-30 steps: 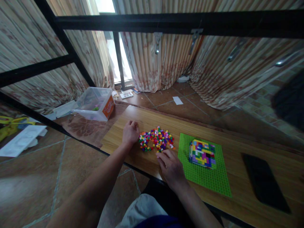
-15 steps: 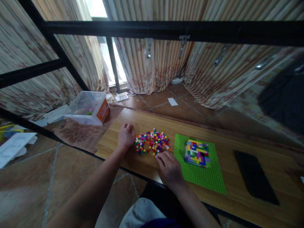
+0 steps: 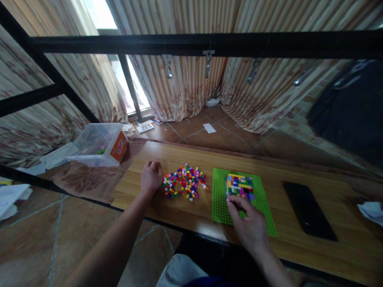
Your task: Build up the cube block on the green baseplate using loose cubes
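Note:
A heap of small coloured bricks [image 3: 184, 182] lies on the wooden table [image 3: 299, 247]. My left hand [image 3: 151, 178] rests curled on the table at the heap's left edge, fingers closed, nothing visible in them. To the right lies a green baseplate [image 3: 220, 207] carrying a multicoloured block of stacked bricks [image 3: 239, 185]. My right hand [image 3: 249, 223] is over the baseplate's near part, fingertips pinched at the block's front left corner; whether they hold a brick is too small to make out.
A black phone [image 3: 308, 211] lies on the table to the right of the baseplate. A clear plastic box [image 3: 98, 144] sits on a mat on the tiled floor at the left. Black metal bars [image 3: 191, 44] cross above. Curtains hang behind. White paper [image 3: 372, 211] shows at the far right.
My right hand has moved right from the near edge of the brick heap onto the baseplate, up to the stacked block. My left hand stayed beside the heap. The camera view shifted left.

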### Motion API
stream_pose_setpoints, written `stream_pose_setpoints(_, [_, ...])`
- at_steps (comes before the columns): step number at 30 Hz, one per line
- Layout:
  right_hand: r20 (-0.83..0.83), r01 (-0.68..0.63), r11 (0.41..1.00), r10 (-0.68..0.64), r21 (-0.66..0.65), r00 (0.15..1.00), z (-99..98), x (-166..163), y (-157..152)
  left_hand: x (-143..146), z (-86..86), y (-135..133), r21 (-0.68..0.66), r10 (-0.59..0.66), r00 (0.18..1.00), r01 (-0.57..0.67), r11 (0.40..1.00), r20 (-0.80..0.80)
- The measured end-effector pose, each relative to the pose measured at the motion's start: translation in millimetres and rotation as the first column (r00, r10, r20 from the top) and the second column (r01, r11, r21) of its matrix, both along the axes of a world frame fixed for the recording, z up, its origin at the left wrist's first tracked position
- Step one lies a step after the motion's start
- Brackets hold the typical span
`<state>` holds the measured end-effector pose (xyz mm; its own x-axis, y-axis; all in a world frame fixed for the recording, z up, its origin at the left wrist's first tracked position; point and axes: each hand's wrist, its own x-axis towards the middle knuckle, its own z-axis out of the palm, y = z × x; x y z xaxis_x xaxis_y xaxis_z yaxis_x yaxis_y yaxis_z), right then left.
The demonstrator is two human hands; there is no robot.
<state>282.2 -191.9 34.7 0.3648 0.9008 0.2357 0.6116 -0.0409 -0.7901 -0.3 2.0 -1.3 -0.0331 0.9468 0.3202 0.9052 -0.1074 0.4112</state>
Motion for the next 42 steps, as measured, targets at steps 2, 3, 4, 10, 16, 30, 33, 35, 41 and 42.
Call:
stream_pose_setpoints(2, [-0.039, 0.083, 0.997, -0.083, -0.001, 0.996, -1.4, 12.6, -3.2, 0.2, 0.9, -0.3, 0.008, -0.003, 1.0, 0.003, 1.0, 0.004])
stream_pose_setpoints(3, [-0.059, 0.124, 0.992, -0.124, 0.0, 0.991, -1.7, 19.0, -4.2, 0.2, 1.2, -0.4, 0.011, -0.005, 1.0, 0.005, 1.0, 0.005])
stream_pose_setpoints(4, [-0.075, 0.164, 0.986, -0.164, 0.0, 0.984, -1.6, 25.3, -4.8, 0.2, 1.4, -0.5, 0.015, -0.006, 1.0, 0.006, 1.0, 0.004])
stream_pose_setpoints(10, [-0.17, 0.332, 0.943, -0.329, -0.011, 0.929, -3.6, 61.8, 1.3, -1.1, 0.4, 0.7, 0.021, -0.012, 1.0, 0.012, 1.0, -0.008])
stream_pose_setpoints(16, [-0.387, 0.379, 0.924, -0.369, -0.053, 0.845, -18.3, 76.7, 20.1, -1.8, -1.0, 2.8, 0.021, -0.005, 1.0, 0.005, 1.0, -0.02])
stream_pose_setpoints(30, [-0.594, 0.433, 0.898, -0.394, -0.084, 0.702, -24.4, 71.0, 31.2, -0.1, 2.3, 0.7, 0.001, 0.007, 1.0, -0.007, 1.0, -0.017])
stream_pose_setpoints(33, [-0.617, 0.419, 0.906, -0.364, -0.061, 0.698, -26.7, 72.9, 30.0, 0.4, 3.3, -0.1, -0.004, -0.001, 1.0, 0.001, 1.0, -0.019])
stream_pose_setpoints(35, [-0.632, 0.425, 0.904, -0.355, -0.044, 0.689, -27.7, 75.6, 30.4, 0.8, 4.3, -0.7, -0.011, -0.006, 1.0, 0.005, 1.0, -0.02])
stream_pose_setpoints(41, [-0.602, 0.429, 0.902, -0.369, -0.048, 0.708, -28.8, 84.5, 41.3, 1.7, 4.9, -1.2, -0.013, 0.002, 1.0, -0.002, 1.0, -0.009])
stream_pose_setpoints(42, [-0.591, 0.417, 0.907, -0.365, -0.052, 0.719, -29.4, 85.1, 43.3, 1.7, 4.4, -1.1, -0.011, 0.003, 1.0, -0.003, 1.0, -0.007])
